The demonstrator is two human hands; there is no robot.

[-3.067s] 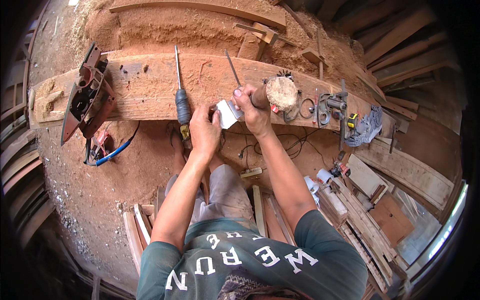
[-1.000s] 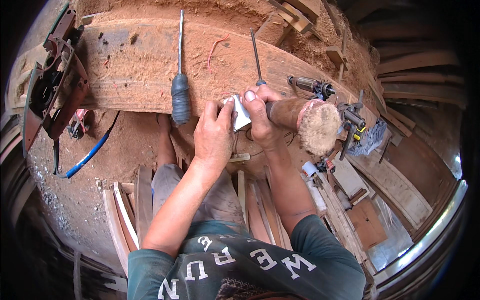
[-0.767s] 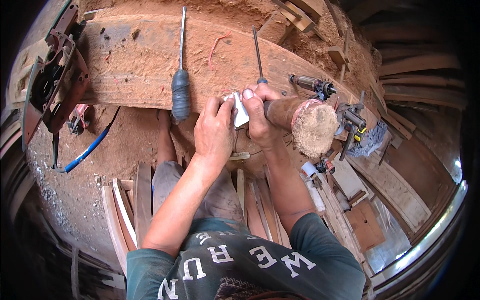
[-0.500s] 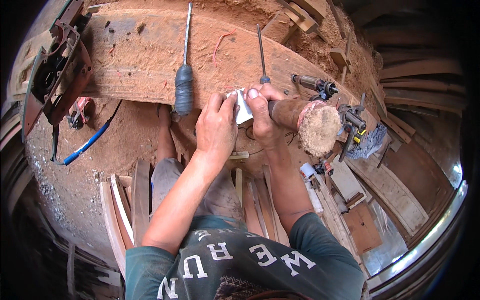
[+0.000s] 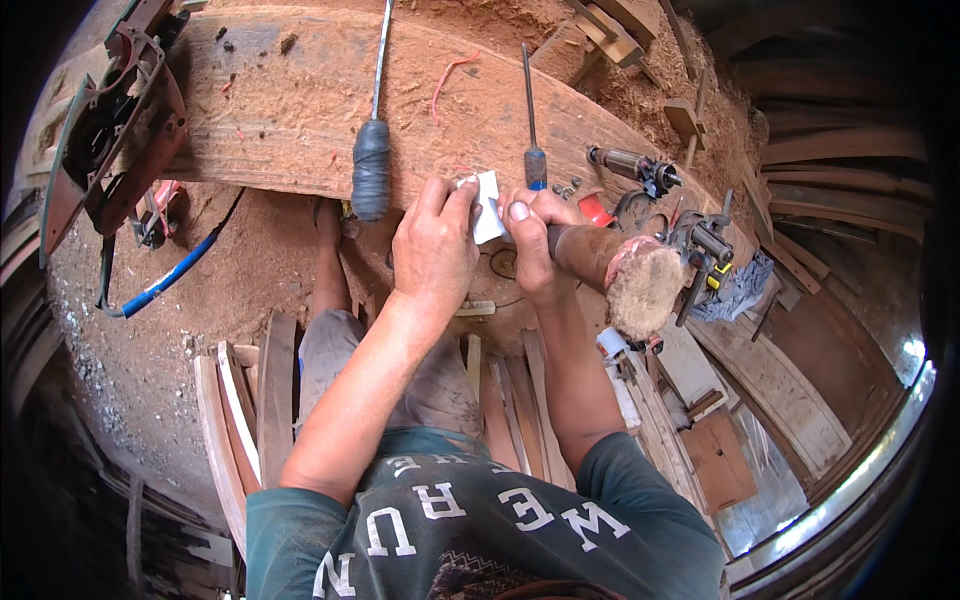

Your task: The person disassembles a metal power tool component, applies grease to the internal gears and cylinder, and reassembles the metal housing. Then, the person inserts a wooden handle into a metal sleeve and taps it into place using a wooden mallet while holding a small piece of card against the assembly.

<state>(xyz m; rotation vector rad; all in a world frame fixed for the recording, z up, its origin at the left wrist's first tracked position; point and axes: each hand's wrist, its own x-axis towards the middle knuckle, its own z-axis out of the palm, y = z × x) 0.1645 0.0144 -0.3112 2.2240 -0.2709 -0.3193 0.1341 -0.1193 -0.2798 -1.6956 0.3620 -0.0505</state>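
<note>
The left hand pinches a small flat white piece at its left edge; this piece sits between the two hands, at the near edge of a long wooden beam dusted with orange sawdust. The right hand is clenched around a thick brown wooden cylinder with a pale frayed end, which juts out to the right.

Just beyond the right hand lies a thin screwdriver with a dark and blue handle; a screwdriver with a bulky dark wrapped handle lies beyond the left. To the right are a curved red piece, a dark metal motor rotor, a grey metal tool part and a crumpled grey cloth. A reddish-brown tool casing stands at the beam's left.

The fingers cover both side edges of the white piece, and whether the right fingers also grip it cannot be told. The right fist hides the cylinder's inner end. The wrapped screwdriver's tip is cut off above, and the stacked timber at the outer rim fades into darkness.
</note>
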